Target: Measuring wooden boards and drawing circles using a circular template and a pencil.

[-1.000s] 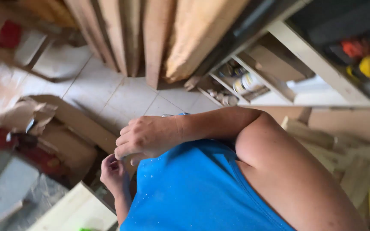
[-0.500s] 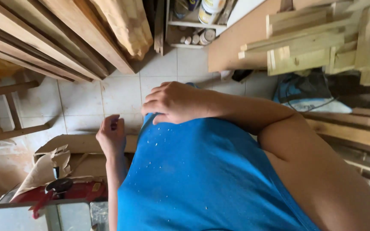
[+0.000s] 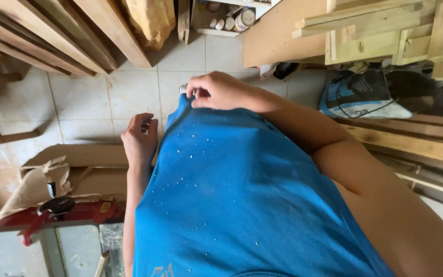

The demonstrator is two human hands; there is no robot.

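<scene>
R hand point(image 3: 220, 91) sits at the far hem of the blue shirt point(image 3: 242, 190), fingers curled in and pinching the cloth edge; a small metal bit point(image 3: 183, 88) pokes out just past the fingertips, touching them, can't tell what it is. L hand point(image 3: 139, 139) is at the shirt's left edge, just beside the cloth, fingers bent loosely inward w/ something small and pale between them, too small to identify; can't tell if it grips the shirt itself. The shirt is speckled w/ pale dust and fills the lower middle of the view.

Beyond the shirt's hem: tiled floor point(image 3: 88, 97). Far-left of the shirt, wood planks point(image 3: 52, 36) lean in a row. Left of the shirt, torn cardboard point(image 3: 52, 174) w/ a red tool point(image 3: 73, 211) near it. Far-right of the shirt, a blue-and-white bag point(image 3: 362, 97), w/ a pale wood frame point(image 3: 380, 36) past that. Straight beyond the hem, a shelf w/ small cans point(image 3: 234, 20).
</scene>
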